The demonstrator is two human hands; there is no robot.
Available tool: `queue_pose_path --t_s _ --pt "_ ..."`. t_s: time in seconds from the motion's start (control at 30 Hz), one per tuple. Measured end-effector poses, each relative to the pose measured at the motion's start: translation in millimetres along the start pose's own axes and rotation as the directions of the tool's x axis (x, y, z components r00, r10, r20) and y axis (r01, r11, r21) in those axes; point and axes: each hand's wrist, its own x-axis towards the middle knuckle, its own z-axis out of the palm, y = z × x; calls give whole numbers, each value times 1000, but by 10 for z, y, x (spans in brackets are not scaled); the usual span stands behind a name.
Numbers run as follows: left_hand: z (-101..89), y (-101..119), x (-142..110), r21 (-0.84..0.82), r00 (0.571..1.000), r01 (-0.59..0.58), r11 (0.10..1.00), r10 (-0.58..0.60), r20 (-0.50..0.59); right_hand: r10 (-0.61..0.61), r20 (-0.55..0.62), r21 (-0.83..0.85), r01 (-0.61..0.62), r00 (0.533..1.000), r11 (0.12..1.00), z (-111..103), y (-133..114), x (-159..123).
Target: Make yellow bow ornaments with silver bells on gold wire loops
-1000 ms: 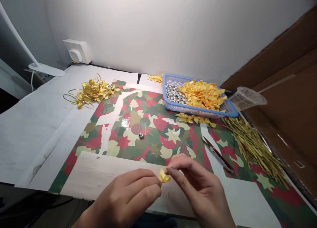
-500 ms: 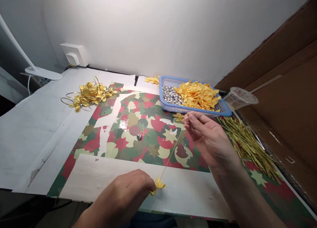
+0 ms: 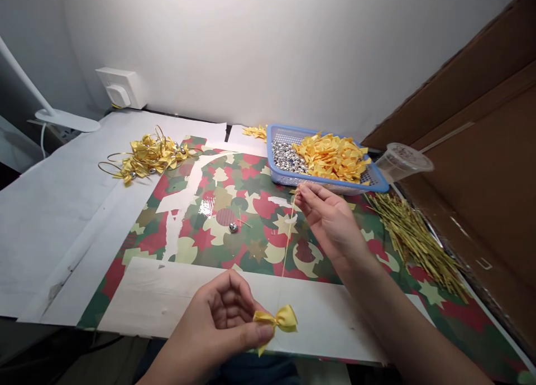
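1. While the left hand (image 3: 209, 323) pinched a yellow bow (image 3: 287, 318) by one loop between thumb and forefinger, its other fingers curled, the bow sat at six o'clock, near the front edge of the counter (image 3: 62, 206).
2. At one o'clock from the bow, the right hand (image 3: 330, 223) pinched a thin thread (image 3: 288, 234) at its fingertips; the thread ran straight down toward the bow's middle, its lowest stretch too faint to follow for certain.
3. At eleven o'clock from the bow, a silver bell (image 3: 233, 227) lay on the patterned cover (image 3: 247, 268).
4. Just beyond the right fingertips, toward one o'clock, stood a blue basket (image 3: 269, 150), small bells (image 3: 288, 157) on its left and loose bows (image 3: 333, 156) heaped on its right.
5. Between ten and eleven o'clock lay a pile (image 3: 146, 159) of bows and wire loops.
6. Toward two o'clock lay green sticks (image 3: 416, 245), with a clear cup (image 3: 402, 164) between them and one o'clock.
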Motion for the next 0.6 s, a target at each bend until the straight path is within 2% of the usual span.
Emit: queue_pose_path --t_s 0.13,0.23,0.3,0.33,0.37,0.4,0.47,0.5,0.53,0.6 --pt "-14 3 2 -43 999 16 999 -15 37 16 -7 3 -16 1000 1000 15 4 -10" --pt "-26 -12 -15 22 999 1 1000 -1 35 17 -5 -11 -18 1000 1000 20 21 -25" --pt "-52 -30 -22 157 995 -96 983 90 46 10 0 -26 -10 1000 1000 20 25 -33" --pt "-74 -38 -20 262 981 -193 946 182 64 1 0 -33 -1 1000 999 19 20 -36" --pt "-101 -44 -14 386 948 -318 866 303 103 -12 -1 -38 11 1000 999 17 10 -39" --pt "-133 -47 -2 507 884 -458 730 437 168 -26 -4 -41 26 1000 999 15 -6 -44" --pt "-199 -38 35 668 686 -665 335 627 369 -55 -13 -38 54 998 998 9 -57 -64" --pt "-230 -26 57 689 586 -711 138 657 473 -67 -11 -32 67 998 997 7 -88 -82" --pt "-255 -12 81 695 524 -719 -22 640 562 -76 -2 -24 76 997 997 7 -122 -106" --pt "-291 20 125 659 438 -708 -254 575 691 -81 48 -7 81 996 997 15 -188 -172"
